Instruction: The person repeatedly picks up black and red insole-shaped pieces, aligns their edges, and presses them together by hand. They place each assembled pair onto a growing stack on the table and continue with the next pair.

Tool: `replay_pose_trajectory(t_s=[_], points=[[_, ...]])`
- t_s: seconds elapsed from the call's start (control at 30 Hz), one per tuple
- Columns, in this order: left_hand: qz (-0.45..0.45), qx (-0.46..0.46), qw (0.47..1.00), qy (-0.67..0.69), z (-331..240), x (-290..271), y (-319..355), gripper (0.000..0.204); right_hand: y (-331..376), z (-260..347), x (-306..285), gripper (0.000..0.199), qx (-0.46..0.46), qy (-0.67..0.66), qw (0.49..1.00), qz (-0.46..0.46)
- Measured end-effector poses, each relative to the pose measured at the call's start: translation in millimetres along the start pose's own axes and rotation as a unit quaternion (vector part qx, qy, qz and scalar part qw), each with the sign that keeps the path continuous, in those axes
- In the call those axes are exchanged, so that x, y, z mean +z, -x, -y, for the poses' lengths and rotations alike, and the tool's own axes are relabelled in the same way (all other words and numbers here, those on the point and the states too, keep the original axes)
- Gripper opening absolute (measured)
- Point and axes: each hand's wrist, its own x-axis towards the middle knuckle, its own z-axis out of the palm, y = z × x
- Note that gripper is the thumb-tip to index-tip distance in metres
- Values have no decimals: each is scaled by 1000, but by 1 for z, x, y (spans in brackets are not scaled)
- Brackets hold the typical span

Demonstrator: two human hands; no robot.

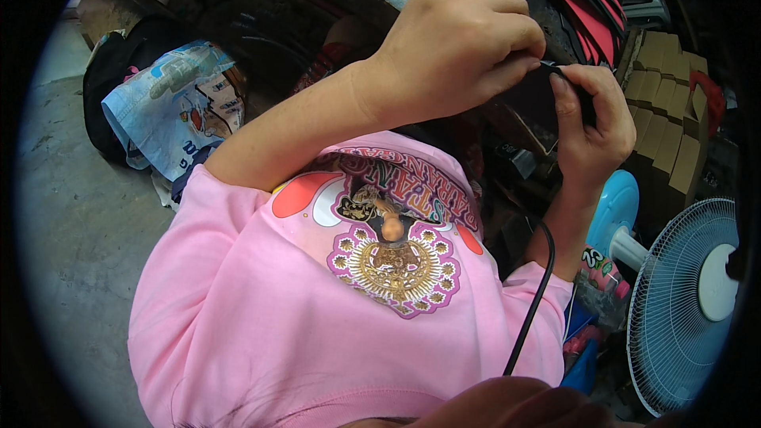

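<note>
Both hands are raised in front of the pink shirt and almost meet at the fingertips. My left hand (pixel 472 51) is closed, its thumb and fingers pinched together and its back facing up. My right hand (pixel 594 115) pinches with thumb and index finger, lower and to the right. A small, thin dark piece (pixel 548 66) bridges the gap between the fingertips. It is too small to name, and the fingers cover most of it.
Stacked brown cardboard boxes (pixel 662 111) stand right of my right hand, below red and black sheets (pixel 583 4). A white fan (pixel 682 301) and blue round-headed object (pixel 614 206) are lower right. A printed bag (pixel 174 107) lies left. A black cable (pixel 533 309) crosses the shirt.
</note>
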Motion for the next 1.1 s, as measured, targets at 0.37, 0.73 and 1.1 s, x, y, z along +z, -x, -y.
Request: replay_pose_trajectory(t_s=[0.37, 0.73, 1.1], points=[[27, -43, 996, 74, -6, 2, 0, 16, 0, 0, 0, 13, 29, -15, 999, 3], [181, -248, 921, 239, -2, -7, 3, 26, 3, 1, -3, 8, 135, -71, 988, -31], [91, -342, 859, 369, 3, -8, 4, 20, -5, 2, -4, 11, 104, -57, 989, 92]])
